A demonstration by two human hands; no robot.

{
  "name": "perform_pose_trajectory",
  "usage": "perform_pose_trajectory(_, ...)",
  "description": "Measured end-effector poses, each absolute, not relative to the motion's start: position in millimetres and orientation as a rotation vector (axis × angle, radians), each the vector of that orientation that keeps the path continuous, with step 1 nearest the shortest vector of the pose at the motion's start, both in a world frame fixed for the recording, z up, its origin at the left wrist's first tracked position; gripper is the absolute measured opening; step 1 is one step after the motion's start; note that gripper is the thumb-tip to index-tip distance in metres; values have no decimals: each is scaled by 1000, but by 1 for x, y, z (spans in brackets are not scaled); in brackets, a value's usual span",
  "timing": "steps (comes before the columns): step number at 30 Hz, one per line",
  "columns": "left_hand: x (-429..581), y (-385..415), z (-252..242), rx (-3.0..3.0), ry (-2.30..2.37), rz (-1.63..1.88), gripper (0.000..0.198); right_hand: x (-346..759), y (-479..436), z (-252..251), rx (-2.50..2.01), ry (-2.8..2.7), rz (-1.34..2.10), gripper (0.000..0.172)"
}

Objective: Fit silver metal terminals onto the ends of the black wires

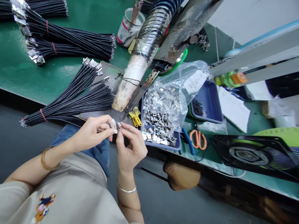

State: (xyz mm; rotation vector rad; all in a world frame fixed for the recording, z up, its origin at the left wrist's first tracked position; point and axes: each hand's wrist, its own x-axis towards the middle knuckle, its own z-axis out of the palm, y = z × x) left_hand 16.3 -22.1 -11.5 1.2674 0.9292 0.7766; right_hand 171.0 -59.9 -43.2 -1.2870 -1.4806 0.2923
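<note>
My left hand (99, 130) is closed in a pinch at the table's edge, with white coverings on its fingertips; what lies between them is too small to make out. Close beside it, almost touching, my right hand (130, 143) pinches a small silvery metal connector piece (119, 124) between thumb and forefinger. Just beyond both hands, a bundle of black cables (77, 101) lies fanned out, tied with a red band at its left end. A blue tray (161, 145) at the right is heaped with small metal pieces (156, 124), partly inside a clear plastic bag (193, 74).
A wrapped duct (137, 67) and a metal arm (149, 81) reach down over the table. Yellow cutters (135, 117), orange-handled scissors (198, 139) and a black fan (249, 154) lie rightward. More tied cables (70, 34) and a jar (123, 31) stand farther back.
</note>
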Motion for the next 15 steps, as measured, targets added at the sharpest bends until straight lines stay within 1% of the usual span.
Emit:
perform_pose_trajectory(5,21,-22,-10,1213,963,789,15,179,-63,-43,-1203,-1440,88,21)
perform_pose_trajectory(10,26,-18,-10,1127,958,844,14,181,-63,-42,-1139,-1643,-83,29)
perform_pose_trajectory(12,27,-16,-10,1100,934,850,14,181,-61,-41,-1163,-1628,-64,27)
perform_pose_trajectory(15,27,-13,-8,1086,920,832,15,180,-57,-39,-1236,-1529,107,19)
